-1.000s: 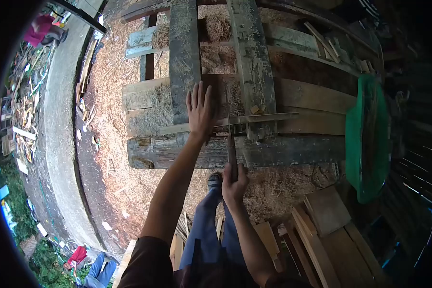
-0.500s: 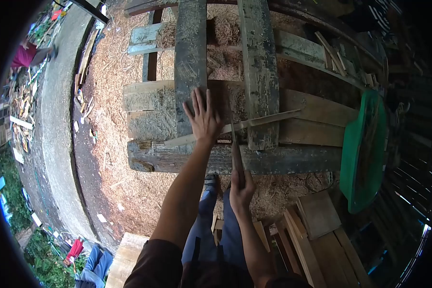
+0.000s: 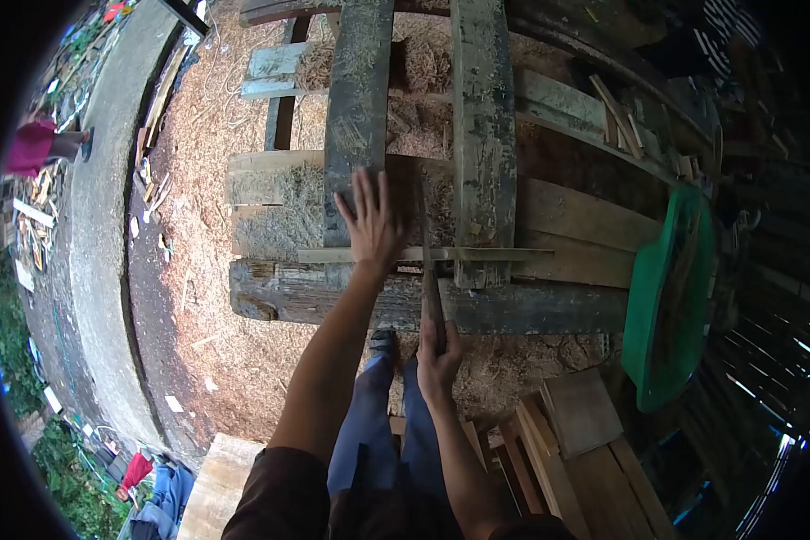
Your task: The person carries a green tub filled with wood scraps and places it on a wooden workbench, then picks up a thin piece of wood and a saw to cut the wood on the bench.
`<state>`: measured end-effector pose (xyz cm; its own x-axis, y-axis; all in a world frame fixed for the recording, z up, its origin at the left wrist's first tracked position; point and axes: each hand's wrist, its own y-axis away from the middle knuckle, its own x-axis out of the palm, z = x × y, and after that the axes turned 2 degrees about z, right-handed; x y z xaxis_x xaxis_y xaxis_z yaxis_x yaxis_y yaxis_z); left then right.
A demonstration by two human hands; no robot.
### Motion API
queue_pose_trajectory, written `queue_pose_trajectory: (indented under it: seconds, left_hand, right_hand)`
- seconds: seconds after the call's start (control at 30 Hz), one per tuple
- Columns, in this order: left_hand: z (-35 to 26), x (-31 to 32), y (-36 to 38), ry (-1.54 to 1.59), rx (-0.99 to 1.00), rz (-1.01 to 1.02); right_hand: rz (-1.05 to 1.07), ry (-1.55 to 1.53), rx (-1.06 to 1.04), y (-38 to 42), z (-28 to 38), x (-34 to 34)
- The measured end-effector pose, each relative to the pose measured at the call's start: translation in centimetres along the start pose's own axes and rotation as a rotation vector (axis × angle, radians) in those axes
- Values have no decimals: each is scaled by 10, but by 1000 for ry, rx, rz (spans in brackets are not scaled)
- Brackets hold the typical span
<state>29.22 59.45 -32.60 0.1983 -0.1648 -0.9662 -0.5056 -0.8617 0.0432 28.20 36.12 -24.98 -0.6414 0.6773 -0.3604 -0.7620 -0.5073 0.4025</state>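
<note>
A thin wooden strip (image 3: 504,256) lies crosswise over two worn planks of the bench (image 3: 360,108). My left hand (image 3: 372,227) is over the strip, left of the gap between the planks, with its fingers spread forward and apart. My right hand (image 3: 438,362) is wrapped round the handle of a handsaw (image 3: 430,292). The saw's narrow blade points away from me and crosses the strip above the gap, just right of my left hand.
A thick beam (image 3: 549,309) edges the bench nearest me. To the right stands a green plastic container (image 3: 648,315), with stacked boards (image 3: 585,414) below it. Wood shavings (image 3: 198,288) cover the ground. A person in a magenta garment (image 3: 31,148) is at far left.
The strip has turned from a slant to lying nearly straight across the planks. My left hand has shifted slightly, fingers still spread. The saw stays in my right hand, across the strip.
</note>
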Motion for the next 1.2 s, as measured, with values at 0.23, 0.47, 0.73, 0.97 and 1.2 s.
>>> queue_pose_trajectory:
  seconds: [0.23, 0.47, 0.73, 0.97, 1.2]
  left_hand:
    - [-1, -6, 0, -14, 107, 45]
    - [-2, -5, -2, -4, 60, 43]
    - [-4, -6, 2, -155, 117, 71]
    - [-5, -10, -1, -40, 65, 85]
    - [-5, -13, 1, 58, 98, 57]
  right_hand:
    - [12, -90, 15, 21, 17, 4]
    - [6, -307, 126, 12, 28, 15]
    - [29, -331, 203, 8, 53, 8]
    - [-40, -140, 44, 25, 50, 9]
    - [51, -414, 284, 7, 63, -5]
